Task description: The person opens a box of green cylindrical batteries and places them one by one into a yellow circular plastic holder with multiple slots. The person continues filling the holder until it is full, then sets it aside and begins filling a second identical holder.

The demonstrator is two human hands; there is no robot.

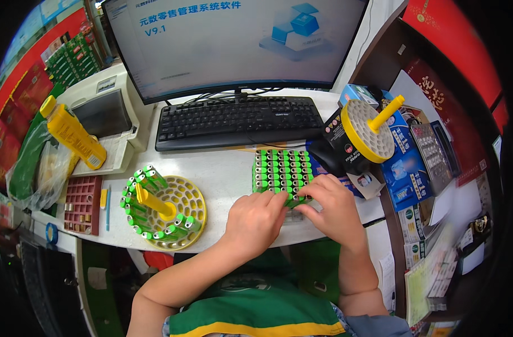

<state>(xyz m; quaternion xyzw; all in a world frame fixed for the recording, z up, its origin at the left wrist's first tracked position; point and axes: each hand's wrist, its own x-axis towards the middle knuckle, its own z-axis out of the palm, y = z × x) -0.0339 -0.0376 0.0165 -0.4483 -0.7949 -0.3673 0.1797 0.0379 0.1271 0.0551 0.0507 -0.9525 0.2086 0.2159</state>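
Note:
Both of my hands rest at the near end of a flat block of green cylinders (282,170) packed in rows on the white desk (223,174). My left hand (255,220) has its fingers curled onto the block's near left corner. My right hand (330,204) pinches the cylinders at the near right corner. To the left lies a round yellow perforated holder (175,209) with a yellow centre post and several green cylinders standing along its rim.
A black keyboard (237,121) and a monitor (234,42) stand behind the block. A second yellow round holder (370,130) leans on blue boxes at right. A yellow bottle (74,135), a white printer-like machine (108,115) and a dark red tray (82,204) sit at left.

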